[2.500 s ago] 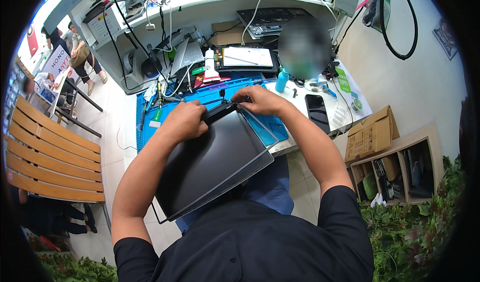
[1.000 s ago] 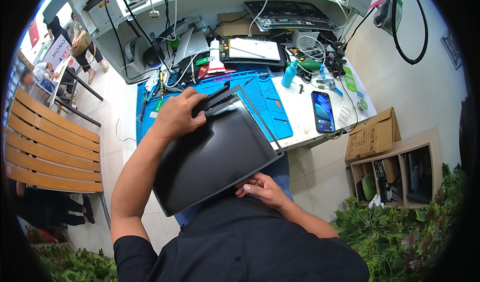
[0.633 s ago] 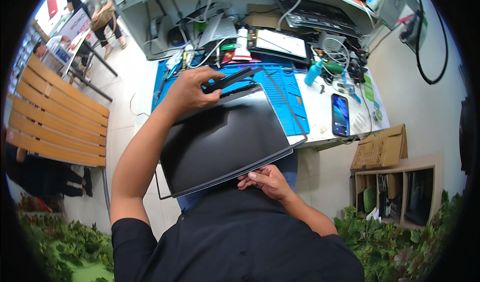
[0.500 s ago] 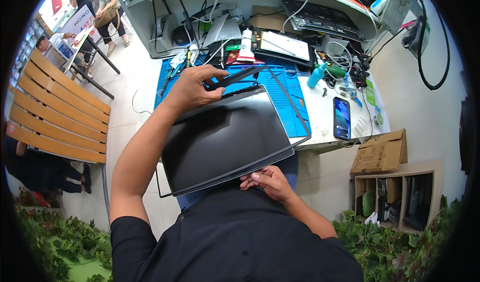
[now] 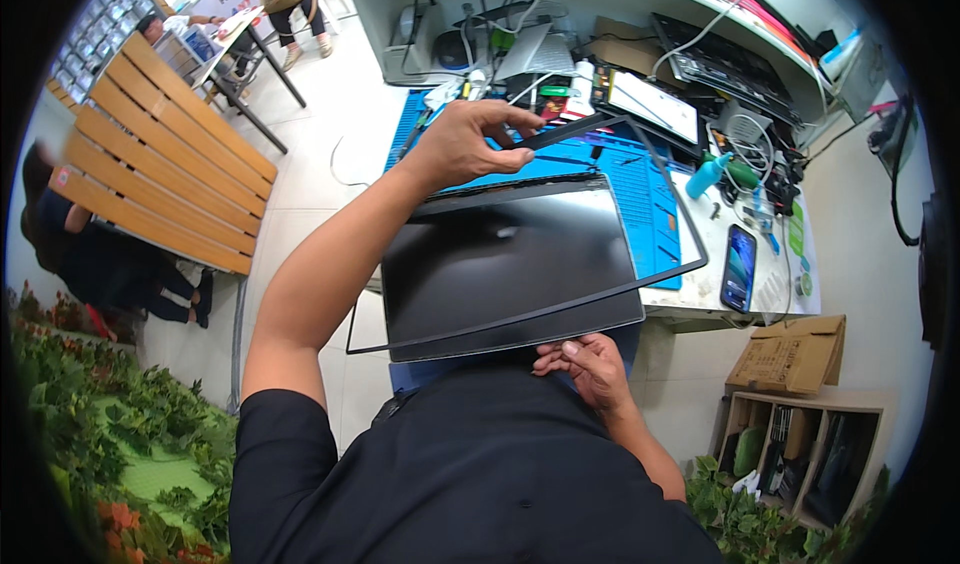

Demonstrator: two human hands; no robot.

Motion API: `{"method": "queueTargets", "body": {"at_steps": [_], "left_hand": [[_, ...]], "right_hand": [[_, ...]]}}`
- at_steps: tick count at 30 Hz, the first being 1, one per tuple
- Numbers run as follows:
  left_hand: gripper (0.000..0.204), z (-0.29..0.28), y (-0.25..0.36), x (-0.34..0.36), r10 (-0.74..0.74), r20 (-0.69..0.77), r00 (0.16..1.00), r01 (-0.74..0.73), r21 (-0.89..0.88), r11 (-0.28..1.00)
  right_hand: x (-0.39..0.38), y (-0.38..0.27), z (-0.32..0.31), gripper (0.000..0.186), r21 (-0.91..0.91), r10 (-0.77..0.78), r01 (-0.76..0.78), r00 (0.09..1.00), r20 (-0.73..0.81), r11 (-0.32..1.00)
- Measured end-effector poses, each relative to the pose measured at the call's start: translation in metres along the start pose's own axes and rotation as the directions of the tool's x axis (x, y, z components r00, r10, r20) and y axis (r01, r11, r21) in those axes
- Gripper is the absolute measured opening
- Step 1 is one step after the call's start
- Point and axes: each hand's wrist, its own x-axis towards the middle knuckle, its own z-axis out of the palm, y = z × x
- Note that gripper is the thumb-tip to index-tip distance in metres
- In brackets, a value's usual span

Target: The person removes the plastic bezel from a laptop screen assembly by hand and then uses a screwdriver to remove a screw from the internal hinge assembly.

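My left hand (image 5: 475, 144) pinches the top bar of a thin black laptop screen bezel (image 5: 672, 179), thumb below and fingers above. The bezel hangs tilted over a dark laptop screen (image 5: 510, 274), its lower bar crossing the panel's lower part and its right side jutting past the screen. The screen lies sloping from the bench edge toward my lap. Against the screen's lower edge rests my right hand (image 5: 590, 364), fingers curled and thumb close to them. Whatever those fingers may hold is hidden.
A blue work mat (image 5: 650, 204) covers part of the white bench. To the right are a phone (image 5: 739, 269), a light blue bottle (image 5: 708, 176) and tangled cables. Laptop parts crowd the back. A cardboard box (image 5: 785, 354) sits on a low shelf; a slatted bench (image 5: 170, 164) is at left.
The bezel's lower bar has lifted off the screen's lower edge and now crosses farther up the panel. The whole view has shifted, so the bench appears more to the right.
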Motion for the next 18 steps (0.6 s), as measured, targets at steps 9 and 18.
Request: {"method": "queueTargets", "body": {"at_steps": [9,18], "left_hand": [[0.044,-0.015,0.005,-0.001,-0.096,0.005,0.995,0.095,-0.232,0.968],[0.045,-0.01,0.005,0.013,-0.15,0.173,0.973,0.168,-0.093,0.981]], "right_hand": [[0.003,0.001,0.005,0.031,0.0,-0.008,0.008,1.0,0.022,1.0],[0.007,0.006,0.0,0.033,-0.011,0.004,-0.003,0.998,0.055,1.0]]}}
